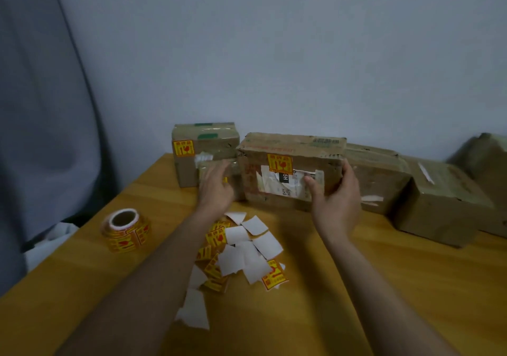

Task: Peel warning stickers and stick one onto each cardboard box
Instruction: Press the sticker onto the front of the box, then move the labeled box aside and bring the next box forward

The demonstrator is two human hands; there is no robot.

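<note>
The middle cardboard box (290, 169) stands on the wooden table (356, 287) against the pale wall, and everything else sits around it. A yellow warning sticker (280, 163) is stuck at the top of its front face, above a white shipping label (288, 181). The right hand (336, 194) grips the box's right end, thumb on the front and fingers (349, 173) wrapped round the corner. The left hand (216, 188) is at the box's left side, blurred, fingers spread loose; I cannot tell whether it touches anything. Left of the box stands another box (203, 152) carrying its own yellow sticker (183, 148). To the right, two more boxes (439, 207) stand in a row. In front of the box lies a heap of white backing papers (247, 257) and loose stickers, and further left a sticker roll (126, 231).
</note>
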